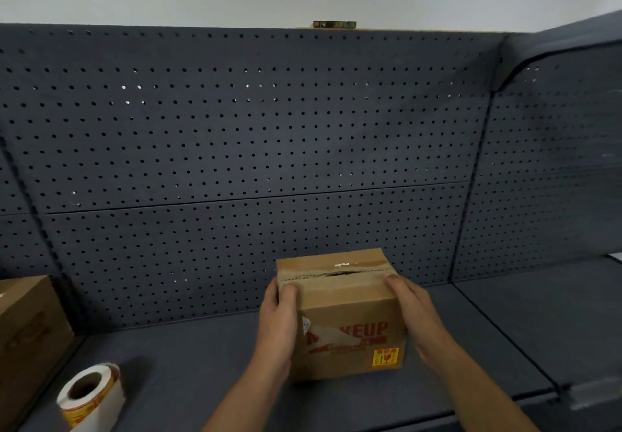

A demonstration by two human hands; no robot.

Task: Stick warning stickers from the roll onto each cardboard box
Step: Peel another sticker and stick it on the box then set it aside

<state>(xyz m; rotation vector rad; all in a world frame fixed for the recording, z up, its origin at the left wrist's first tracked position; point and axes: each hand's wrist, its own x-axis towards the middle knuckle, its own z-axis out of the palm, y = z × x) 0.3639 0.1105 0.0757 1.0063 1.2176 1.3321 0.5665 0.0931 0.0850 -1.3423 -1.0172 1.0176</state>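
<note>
- Although its weight cannot be read directly, the small cardboard box (340, 314) is judged light, since it is gripped at its two ends without visible strain.
- It is held at the middle of the dark shelf (188, 364), close to the pegboard back panel (235, 145); whether its base rests on the shelf or is just lifted cannot be told.
- The left hand (277, 317) is wrapped around the box's left end, thumb on the front face, fingers out of sight behind the edge.
- The right hand (412, 307) is pressed flat against the right end, fingers reaching the top edge.
- Stiff walls are expected, so a hold on opposite ends is judged sound; the top is weaker, as its brown tape is torn and a dark slit gapes along the seam. Nothing of the contents can be seen through it.
- A yellow warning sticker (385, 357) is already set on the front face, at the lower right, below red lettering partly covered by a torn white label.
- The sticker roll (89, 394) lies on the shelf at the lower left, well apart from the held box.
- A second box (27, 334) stands at the left edge, closed; no sticker can be made out on it.
</note>
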